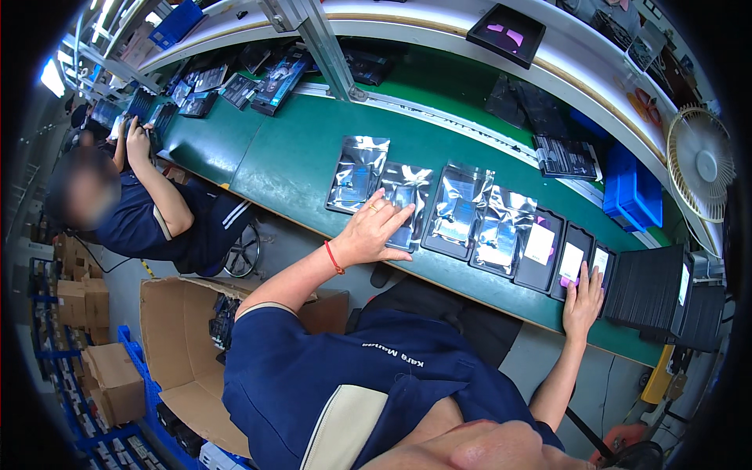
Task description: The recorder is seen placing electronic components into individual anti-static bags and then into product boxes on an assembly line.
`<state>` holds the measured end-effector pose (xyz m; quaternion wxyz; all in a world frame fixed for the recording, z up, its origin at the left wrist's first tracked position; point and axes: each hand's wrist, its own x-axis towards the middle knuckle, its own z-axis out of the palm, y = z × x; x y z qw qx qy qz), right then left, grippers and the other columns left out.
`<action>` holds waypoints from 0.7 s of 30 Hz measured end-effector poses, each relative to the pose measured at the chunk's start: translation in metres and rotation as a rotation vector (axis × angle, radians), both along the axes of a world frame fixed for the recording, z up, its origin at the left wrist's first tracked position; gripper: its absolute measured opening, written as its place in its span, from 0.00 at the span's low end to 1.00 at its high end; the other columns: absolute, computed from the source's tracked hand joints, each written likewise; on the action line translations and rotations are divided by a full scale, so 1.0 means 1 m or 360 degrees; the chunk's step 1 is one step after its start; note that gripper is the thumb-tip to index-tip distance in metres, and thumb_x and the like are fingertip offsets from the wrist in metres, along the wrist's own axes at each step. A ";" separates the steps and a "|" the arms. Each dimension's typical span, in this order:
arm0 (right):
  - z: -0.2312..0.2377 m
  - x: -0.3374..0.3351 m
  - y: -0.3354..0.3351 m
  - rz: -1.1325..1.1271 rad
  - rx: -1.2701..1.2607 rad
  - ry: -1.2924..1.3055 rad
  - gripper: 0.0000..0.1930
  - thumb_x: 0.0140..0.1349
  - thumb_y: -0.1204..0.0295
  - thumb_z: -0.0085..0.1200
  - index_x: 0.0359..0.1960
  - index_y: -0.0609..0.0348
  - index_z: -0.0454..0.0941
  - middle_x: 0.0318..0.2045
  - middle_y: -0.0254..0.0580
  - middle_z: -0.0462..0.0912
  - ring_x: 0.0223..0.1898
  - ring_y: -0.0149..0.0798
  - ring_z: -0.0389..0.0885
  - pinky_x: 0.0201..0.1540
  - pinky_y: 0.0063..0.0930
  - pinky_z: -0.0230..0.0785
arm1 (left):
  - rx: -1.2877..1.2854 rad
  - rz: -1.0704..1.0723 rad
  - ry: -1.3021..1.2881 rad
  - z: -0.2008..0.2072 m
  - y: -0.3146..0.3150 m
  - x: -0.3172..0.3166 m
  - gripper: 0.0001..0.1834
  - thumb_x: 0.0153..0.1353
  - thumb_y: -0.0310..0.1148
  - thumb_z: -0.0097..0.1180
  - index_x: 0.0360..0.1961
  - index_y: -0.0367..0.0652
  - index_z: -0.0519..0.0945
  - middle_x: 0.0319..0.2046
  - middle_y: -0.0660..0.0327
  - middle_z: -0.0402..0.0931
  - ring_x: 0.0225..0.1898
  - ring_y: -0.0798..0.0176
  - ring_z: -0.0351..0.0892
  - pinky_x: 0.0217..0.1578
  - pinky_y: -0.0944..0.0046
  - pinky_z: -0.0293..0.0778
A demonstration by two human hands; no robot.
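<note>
My left hand (374,229), a red string on its wrist, lies with fingers spread on a shiny silver pouch (409,182) in a black tray. Another silver pouch (363,166) lies to its left, and two more, a large pouch (460,205) and a smaller pouch (504,227), lie to its right. Farther right sit black trays with white cards, among them a nearer tray (530,270) and a second white card (571,261). My right hand (582,304) rests with outstretched fingers at the near edge of the rightmost trays. Neither hand grips anything.
A tall stack of black trays (646,288) stands at the bench's right end. Behind are a blue bin (633,188) and a shelf with a black tray (507,35) and a fan (699,164). A co-worker (141,207) sits at left. An open cardboard box (176,345) stands below.
</note>
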<state>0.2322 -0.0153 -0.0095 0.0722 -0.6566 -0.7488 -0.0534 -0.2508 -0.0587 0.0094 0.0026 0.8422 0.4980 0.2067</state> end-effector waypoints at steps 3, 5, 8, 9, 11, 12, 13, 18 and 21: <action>-0.001 -0.002 -0.001 -0.0028 -0.0013 -0.0018 0.26 0.67 0.55 0.42 0.66 0.43 0.61 0.66 0.53 0.59 0.69 0.52 0.53 0.67 0.51 0.44 | 0.0069 -0.0020 0.0027 -0.008 -0.001 -0.003 0.44 0.42 0.58 0.66 0.53 0.36 0.73 0.36 0.57 0.70 0.47 0.54 0.73 0.59 0.45 0.64; 0.000 -0.002 -0.002 -0.0025 -0.0023 -0.0019 0.26 0.67 0.55 0.41 0.66 0.44 0.62 0.66 0.54 0.58 0.69 0.53 0.53 0.67 0.51 0.44 | 0.0143 -0.0044 -0.0034 -0.007 0.003 -0.001 0.38 0.45 0.54 0.66 0.50 0.34 0.75 0.40 0.53 0.74 0.50 0.52 0.74 0.59 0.46 0.64; 0.002 -0.020 -0.002 0.0025 -0.0029 -0.0023 0.27 0.67 0.54 0.42 0.66 0.46 0.61 0.66 0.54 0.58 0.69 0.54 0.53 0.67 0.51 0.44 | 0.0139 0.0190 0.0125 -0.008 0.002 -0.017 0.32 0.53 0.50 0.61 0.45 0.29 0.76 0.50 0.45 0.75 0.57 0.50 0.72 0.58 0.50 0.65; 0.001 -0.028 -0.001 0.0034 -0.0029 -0.0048 0.28 0.67 0.54 0.42 0.66 0.46 0.61 0.66 0.53 0.58 0.68 0.54 0.53 0.67 0.51 0.44 | 0.0194 0.0228 0.0111 -0.009 0.002 -0.026 0.29 0.52 0.48 0.63 0.43 0.31 0.78 0.48 0.47 0.76 0.54 0.49 0.74 0.55 0.51 0.68; 0.001 -0.048 -0.001 0.0052 0.0002 -0.0006 0.28 0.66 0.54 0.44 0.66 0.47 0.61 0.66 0.54 0.59 0.68 0.55 0.53 0.67 0.52 0.44 | 0.0179 0.0249 0.0026 -0.010 0.002 -0.045 0.25 0.49 0.45 0.66 0.38 0.33 0.79 0.46 0.50 0.78 0.52 0.50 0.76 0.53 0.53 0.71; 0.000 -0.059 -0.002 0.0042 0.0012 0.0021 0.29 0.65 0.53 0.45 0.66 0.47 0.62 0.66 0.55 0.59 0.68 0.56 0.53 0.67 0.52 0.43 | 0.0201 0.0229 0.0002 -0.011 0.003 -0.053 0.24 0.48 0.44 0.67 0.37 0.34 0.79 0.45 0.50 0.78 0.51 0.50 0.77 0.53 0.53 0.72; 0.000 -0.071 -0.003 0.0040 0.0026 0.0053 0.29 0.65 0.53 0.45 0.66 0.48 0.62 0.66 0.56 0.59 0.68 0.57 0.53 0.67 0.53 0.43 | 0.0228 0.0217 -0.0017 -0.010 0.004 -0.063 0.22 0.46 0.42 0.69 0.35 0.35 0.79 0.44 0.51 0.79 0.51 0.51 0.77 0.53 0.54 0.72; 0.002 -0.135 -0.004 -0.0088 0.0039 0.0161 0.33 0.63 0.47 0.44 0.65 0.53 0.62 0.64 0.65 0.58 0.67 0.64 0.52 0.66 0.60 0.41 | 0.0131 0.0252 -0.0228 -0.006 0.014 -0.097 0.23 0.41 0.37 0.71 0.36 0.34 0.78 0.42 0.51 0.78 0.52 0.48 0.75 0.52 0.54 0.72; 0.000 -0.163 0.000 -0.0126 0.0015 0.0251 0.35 0.63 0.45 0.43 0.65 0.55 0.61 0.64 0.70 0.56 0.67 0.68 0.50 0.65 0.63 0.39 | 0.0006 0.0317 -0.0292 0.000 0.015 -0.114 0.23 0.42 0.34 0.71 0.38 0.33 0.76 0.45 0.47 0.74 0.51 0.44 0.72 0.52 0.55 0.69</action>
